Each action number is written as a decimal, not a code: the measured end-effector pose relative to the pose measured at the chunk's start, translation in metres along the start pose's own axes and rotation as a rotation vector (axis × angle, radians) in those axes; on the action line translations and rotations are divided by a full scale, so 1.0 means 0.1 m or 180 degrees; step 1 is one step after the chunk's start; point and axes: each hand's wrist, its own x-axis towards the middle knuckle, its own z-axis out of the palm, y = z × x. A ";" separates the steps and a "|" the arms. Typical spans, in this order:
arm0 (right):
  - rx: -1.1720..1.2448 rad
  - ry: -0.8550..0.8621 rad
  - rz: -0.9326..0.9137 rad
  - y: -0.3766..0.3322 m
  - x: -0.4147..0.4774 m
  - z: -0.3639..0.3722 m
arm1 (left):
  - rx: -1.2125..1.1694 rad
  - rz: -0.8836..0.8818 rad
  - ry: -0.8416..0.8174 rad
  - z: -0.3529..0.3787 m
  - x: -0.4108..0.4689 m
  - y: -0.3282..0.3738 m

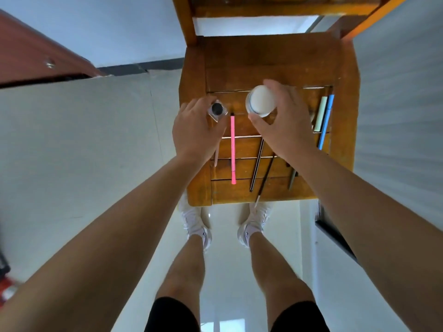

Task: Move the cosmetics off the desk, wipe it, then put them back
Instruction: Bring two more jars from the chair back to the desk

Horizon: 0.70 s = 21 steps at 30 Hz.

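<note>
I look straight down at a wooden chair seat (pixel 271 65). My left hand (pixel 194 133) grips a small clear bottle with a black cap (pixel 217 110) at the seat's left side. My right hand (pixel 285 123) holds a white round jar (pixel 261 100) over the middle of the seat. A pink pencil (pixel 232 149) lies lengthwise between the two hands. Two dark thin pencils (pixel 260 168) lie slanted under my right wrist. At the seat's right edge lie a pale green stick (pixel 321 115) and a blue stick (pixel 326 123).
The chair's backrest (pixel 263 10) rises at the top. A pale desk surface (pixel 84 152) stretches to the left, with a reddish-brown panel (pixel 31 58) above it. My legs and white shoes (pixel 196 224) stand on the glossy white floor below the seat.
</note>
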 end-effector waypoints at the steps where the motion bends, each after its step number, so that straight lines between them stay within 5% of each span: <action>1: 0.0081 0.0098 0.0079 -0.05 -0.03 -0.06 | -0.0097 -0.0005 0.0105 -0.06 -0.03 0.03; 11: 0.0497 0.0440 -0.0192 -0.87 -0.58 -1.13 | -0.0720 0.0022 0.0824 -1.40 -0.56 0.45; 21: 0.1189 0.0186 -0.1716 -2.52 -1.10 -2.91 | -0.0818 -0.0024 0.2330 -3.69 -1.98 1.28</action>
